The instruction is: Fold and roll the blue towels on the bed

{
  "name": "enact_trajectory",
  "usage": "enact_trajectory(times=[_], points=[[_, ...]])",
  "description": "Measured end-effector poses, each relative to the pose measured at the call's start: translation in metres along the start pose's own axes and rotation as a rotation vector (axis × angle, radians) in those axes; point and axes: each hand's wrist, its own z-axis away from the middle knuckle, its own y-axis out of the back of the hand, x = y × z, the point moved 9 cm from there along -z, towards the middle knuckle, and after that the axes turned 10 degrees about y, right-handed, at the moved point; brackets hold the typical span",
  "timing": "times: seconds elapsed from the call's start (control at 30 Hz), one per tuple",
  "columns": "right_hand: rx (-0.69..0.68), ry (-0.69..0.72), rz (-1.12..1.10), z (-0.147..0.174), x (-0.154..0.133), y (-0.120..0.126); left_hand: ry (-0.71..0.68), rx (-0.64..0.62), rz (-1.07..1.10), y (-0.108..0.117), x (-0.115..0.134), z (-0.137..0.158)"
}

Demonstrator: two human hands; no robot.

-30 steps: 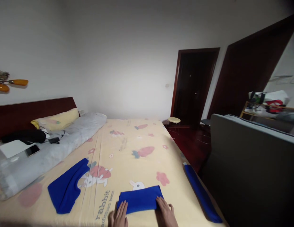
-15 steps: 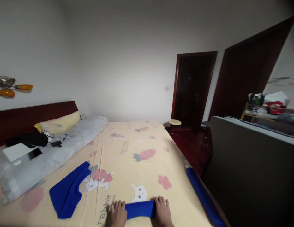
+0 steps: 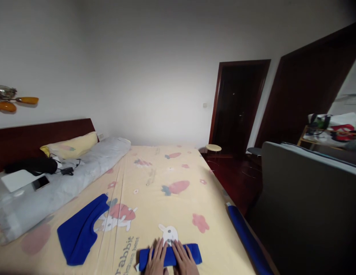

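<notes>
Got both palms flat on the folded blue cloth [image 3: 169,258] at the near edge of the bed [image 3: 166,183], left hand [image 3: 156,260] and right hand [image 3: 183,260] side by side, fingers spread, gripping nothing. Looks like the pressing-flat step; probably smoothing outward is next

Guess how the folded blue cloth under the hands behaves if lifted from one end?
Likely floppy: the folded blue cloth lies flat and soft under both hands, left hand and right hand. Probably light. May unfold, since nothing visibly fastens it.

Three blue cloths [image 3: 169,256], two hands [image 3: 170,260], one phone [image 3: 40,182].
</notes>
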Motion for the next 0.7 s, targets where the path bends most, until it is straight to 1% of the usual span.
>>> enact_trajectory(times=[0.07, 0.17, 0.3, 0.47, 0.6, 0.7], points=[[-0.047, -0.042, -0.069, 0.004, 0.012, 0.011, -0.025, 0.016, -0.001, 0.008, -0.011, 0.002], [-0.138, -0.121, -0.216, 0.008, 0.029, 0.027, -0.047, 0.032, 0.018, 0.026, -0.023, 0.007], [-0.227, -0.212, -0.361, 0.01, 0.042, 0.037, -0.038, 0.0, 0.001, 0.039, -0.026, 0.009], [-0.234, -0.249, -0.426, 0.009, 0.042, 0.037, -0.037, -0.007, -0.021, 0.039, -0.025, 0.006], [-0.257, -0.256, -0.483, 0.011, 0.041, 0.032, -0.042, -0.024, 0.008, 0.034, -0.028, 0.003], [-0.264, -0.265, -0.502, 0.009, 0.042, 0.033, -0.031, -0.036, 0.027, 0.035, -0.029, 0.0]])
